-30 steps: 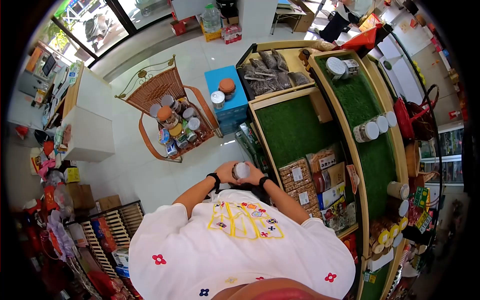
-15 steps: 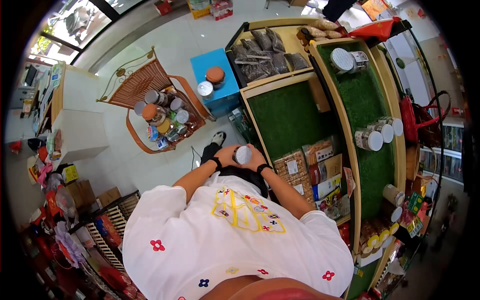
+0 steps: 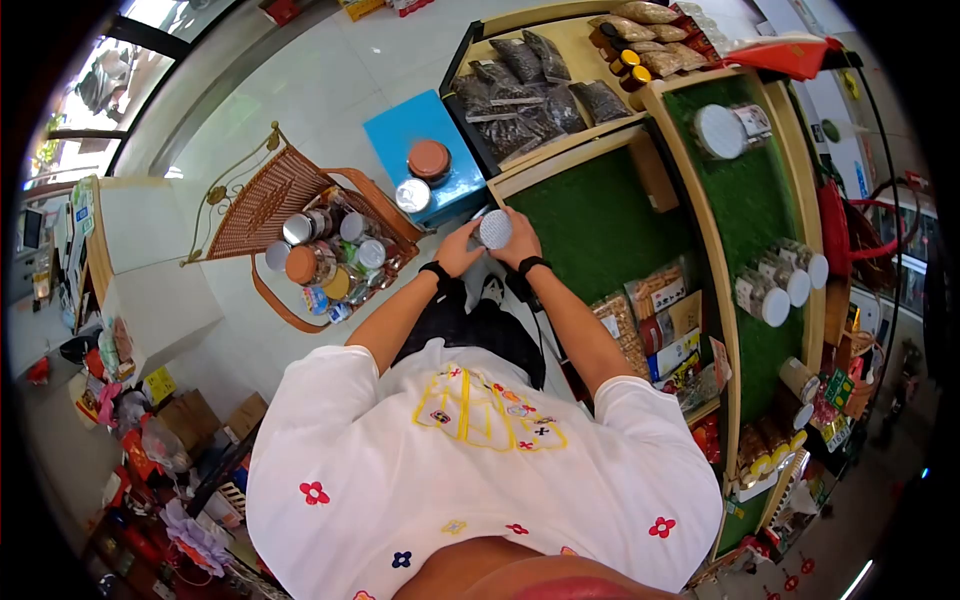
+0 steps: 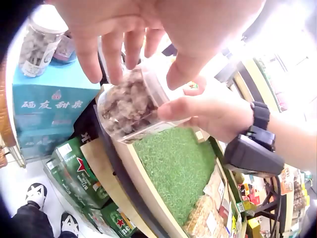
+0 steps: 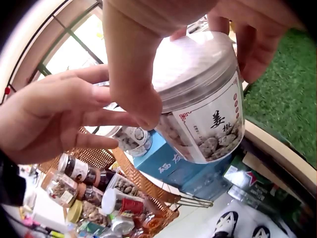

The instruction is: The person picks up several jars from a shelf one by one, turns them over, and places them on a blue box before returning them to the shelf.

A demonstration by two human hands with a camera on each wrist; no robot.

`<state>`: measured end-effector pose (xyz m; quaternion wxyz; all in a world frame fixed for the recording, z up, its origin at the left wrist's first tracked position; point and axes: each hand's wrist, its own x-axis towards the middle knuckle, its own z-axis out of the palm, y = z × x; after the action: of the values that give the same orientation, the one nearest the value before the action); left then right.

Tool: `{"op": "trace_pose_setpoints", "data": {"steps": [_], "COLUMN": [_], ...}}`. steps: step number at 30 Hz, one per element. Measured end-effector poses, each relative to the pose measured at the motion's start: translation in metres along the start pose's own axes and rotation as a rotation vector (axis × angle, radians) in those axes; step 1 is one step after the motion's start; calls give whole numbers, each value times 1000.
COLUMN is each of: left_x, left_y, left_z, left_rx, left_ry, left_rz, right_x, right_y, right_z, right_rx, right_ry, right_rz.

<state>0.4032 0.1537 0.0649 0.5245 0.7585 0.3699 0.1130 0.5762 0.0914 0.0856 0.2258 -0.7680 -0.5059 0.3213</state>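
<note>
My right hand (image 3: 519, 241) holds a clear plastic jar (image 5: 213, 126) with a white ridged lid (image 3: 495, 229). Its thumb and fingers are curled about the lid end. Brown, lumpy dried pieces fill the jar, and a white label with dark characters faces the right wrist camera. Close beside it is my left hand (image 5: 59, 114), its fingers extended and spread, the fingertips near the jar's side. In the left wrist view the jar (image 4: 131, 106) is tilted above the corner of a display bin lined with green turf (image 4: 171, 166).
A wicker chair (image 3: 262, 205) full of jars stands at the left. Two jars sit on a blue carton (image 3: 412, 135) by the bin's corner. Green beer cartons (image 4: 79, 171) stand below the bin. More lidded jars (image 3: 775, 300) line the turf shelf at the right; bagged goods (image 3: 520, 85) lie behind.
Both hands have moved forward with the jar, away from my body, to the display bin's near corner. The left hand's fingers have loosened from the jar. The head view has shifted.
</note>
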Motion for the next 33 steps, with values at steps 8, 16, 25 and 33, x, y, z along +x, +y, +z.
{"op": "trace_pose_setpoints", "data": {"steps": [8,16,25,33], "left_x": [55,79,74,66], "left_y": [-38,-61,-62,-37], "left_z": [-32,-50,-53,-61], "left_rx": [-160,-191,-273,-263], "left_ry": [169,180,90,-206], "left_rz": [-86,-175,-128,-79], "right_x": [106,154,168,97], "right_y": [-13,-15,-8,18], "right_z": [41,67,76,59], "right_rx": [-9,-78,-54,147], "right_ry": [57,8,40,104], "right_rz": [-117,15,5,196]}}
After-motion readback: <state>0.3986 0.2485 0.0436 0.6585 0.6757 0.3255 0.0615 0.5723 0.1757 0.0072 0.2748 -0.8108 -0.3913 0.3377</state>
